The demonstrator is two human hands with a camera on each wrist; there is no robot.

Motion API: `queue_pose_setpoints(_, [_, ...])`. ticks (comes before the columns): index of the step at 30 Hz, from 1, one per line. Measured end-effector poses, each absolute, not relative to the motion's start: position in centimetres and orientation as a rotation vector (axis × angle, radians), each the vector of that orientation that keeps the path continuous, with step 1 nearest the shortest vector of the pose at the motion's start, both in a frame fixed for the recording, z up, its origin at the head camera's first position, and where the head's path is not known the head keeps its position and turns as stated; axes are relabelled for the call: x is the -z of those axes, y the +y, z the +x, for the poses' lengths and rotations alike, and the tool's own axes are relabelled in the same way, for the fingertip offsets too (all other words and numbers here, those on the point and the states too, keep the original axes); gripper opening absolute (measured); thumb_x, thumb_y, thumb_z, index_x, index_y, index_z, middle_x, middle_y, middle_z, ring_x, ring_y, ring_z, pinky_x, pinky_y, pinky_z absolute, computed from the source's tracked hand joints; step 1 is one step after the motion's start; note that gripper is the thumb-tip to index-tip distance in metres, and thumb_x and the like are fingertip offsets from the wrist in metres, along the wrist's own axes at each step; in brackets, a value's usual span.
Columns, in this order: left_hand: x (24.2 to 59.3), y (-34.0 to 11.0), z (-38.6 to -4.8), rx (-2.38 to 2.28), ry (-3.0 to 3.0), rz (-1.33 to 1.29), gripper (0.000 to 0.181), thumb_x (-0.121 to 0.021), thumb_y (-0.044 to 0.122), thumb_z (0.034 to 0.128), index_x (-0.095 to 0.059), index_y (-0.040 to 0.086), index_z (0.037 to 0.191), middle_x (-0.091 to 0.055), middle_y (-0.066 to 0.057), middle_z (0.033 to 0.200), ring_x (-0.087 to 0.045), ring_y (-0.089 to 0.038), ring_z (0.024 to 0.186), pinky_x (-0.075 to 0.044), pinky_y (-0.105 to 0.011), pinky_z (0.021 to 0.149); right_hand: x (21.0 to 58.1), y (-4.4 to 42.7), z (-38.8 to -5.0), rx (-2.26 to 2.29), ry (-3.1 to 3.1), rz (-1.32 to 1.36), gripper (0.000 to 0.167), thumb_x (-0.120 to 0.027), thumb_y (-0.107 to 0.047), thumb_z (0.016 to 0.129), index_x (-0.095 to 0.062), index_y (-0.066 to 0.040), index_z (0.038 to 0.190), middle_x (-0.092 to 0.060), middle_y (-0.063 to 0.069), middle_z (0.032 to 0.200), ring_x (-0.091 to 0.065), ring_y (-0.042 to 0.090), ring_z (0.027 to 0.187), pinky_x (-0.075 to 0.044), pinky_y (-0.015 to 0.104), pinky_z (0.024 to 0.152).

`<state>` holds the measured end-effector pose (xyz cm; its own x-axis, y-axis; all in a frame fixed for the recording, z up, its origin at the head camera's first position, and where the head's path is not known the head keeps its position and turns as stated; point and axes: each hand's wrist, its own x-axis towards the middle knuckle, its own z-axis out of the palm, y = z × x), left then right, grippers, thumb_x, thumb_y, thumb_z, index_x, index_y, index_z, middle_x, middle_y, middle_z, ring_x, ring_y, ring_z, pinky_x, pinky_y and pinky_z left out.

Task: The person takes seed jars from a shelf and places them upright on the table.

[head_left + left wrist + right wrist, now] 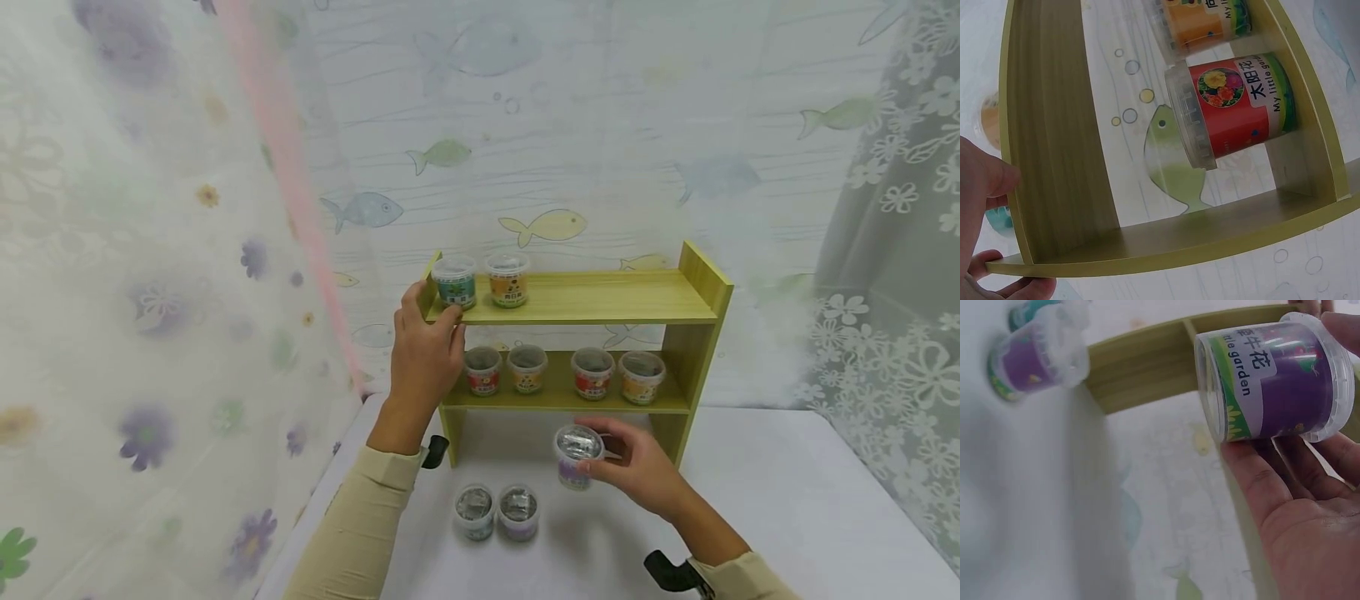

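My right hand point(637, 467) grips a clear-lidded plastic cup with a purple label point(576, 457) in front of the shelf, above the white table. Close up in the right wrist view, fingers lie under this purple cup point(1279, 378) and the thumb is at its lid. At the upper left corner of the yellow-green wooden shelf point(600, 300), my left hand point(427, 346) holds the side panel and board edge. Beside its fingertips stands a teal-labelled cup point(456, 283), next to an orange-labelled cup point(508, 282) on the top board.
On the lower board stand a red cup point(483, 372), an orange cup point(528, 371), another red cup point(593, 375) and another orange cup point(642, 379). A teal cup point(474, 512) and a purple cup point(519, 513) sit on the white table point(787, 492). Patterned curtains hang behind.
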<state>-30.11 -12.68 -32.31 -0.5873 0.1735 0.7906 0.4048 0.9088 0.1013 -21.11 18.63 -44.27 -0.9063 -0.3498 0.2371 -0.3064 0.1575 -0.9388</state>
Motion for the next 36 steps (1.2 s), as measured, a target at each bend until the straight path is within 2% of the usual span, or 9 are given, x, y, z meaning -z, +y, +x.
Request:
queue_pose_setpoints(8, [32.2, -12.7, -30.0, 0.335, -2.219, -0.401, 0.024, -0.064, 0.026, 0.1026, -0.072, 0.015, 0.122, -0.029, -0.023, 0.158, -0.048, -0.042, 0.118, -0.057, -0.052, 0.085, 46.6, 18.3, -20.9, 1.899, 2.320, -0.662, 0.059, -0.079, -0.013, 0.091, -0.054, 0.002, 0.143, -0.061, 0.027, 0.136, -0.069, 0.014, 0.115, -0.058, 0.026, 0.090])
queue_pose_setpoints(17, [32.3, -12.7, -30.1, 0.323, -2.205, -0.398, 0.023, -0.066, 0.025, 0.1015, -0.073, 0.015, 0.121, -0.031, -0.023, 0.157, -0.049, -0.042, 0.117, -0.058, -0.052, 0.083, 49.0, 18.0, -21.1, 1.921, 2.295, -0.647, 0.062, -0.082, -0.012, 0.088, -0.055, 0.004, 0.142, -0.060, 0.027, 0.138, -0.068, 0.016, 0.117, -0.057, 0.024, 0.094])
queue_pose_setpoints(25, [32.4, -12.7, -30.2, 0.328, -2.201, -0.405, 0.022, -0.066, 0.024, 0.1013, -0.073, 0.015, 0.120, -0.031, -0.023, 0.157, -0.049, -0.042, 0.115, -0.057, -0.052, 0.084, 50.7, 18.1, -21.2, 1.886, 2.340, -0.634, 0.064, -0.083, -0.011, 0.086, -0.055, 0.007, 0.141, -0.063, 0.026, 0.134, -0.067, 0.008, 0.111, -0.059, 0.032, 0.092])
queue_pose_setpoints(29, [32.4, -12.7, -30.3, 0.329, -2.203, -0.403, 0.022, -0.066, 0.024, 0.1014, -0.073, 0.015, 0.120, -0.031, -0.023, 0.157, -0.049, -0.042, 0.117, -0.057, -0.052, 0.086, 51.3, 18.2, -21.2, 1.864, 2.329, -0.614, 0.067, -0.085, -0.014, 0.086, -0.054, 0.008, 0.142, -0.062, 0.026, 0.136, -0.066, 0.011, 0.114, -0.059, 0.033, 0.094])
queue_pose_setpoints(36, [32.4, -12.8, -30.3, 0.342, -2.206, -0.409, 0.023, -0.066, 0.025, 0.1019, -0.073, 0.015, 0.121, -0.030, -0.022, 0.157, -0.048, -0.042, 0.120, -0.056, -0.052, 0.088, 52.6, 18.2, -21.1, 1.811, 2.347, -0.579, 0.069, -0.086, -0.018, 0.086, -0.054, 0.006, 0.142, -0.062, 0.025, 0.138, -0.066, 0.016, 0.117, -0.058, 0.028, 0.093])
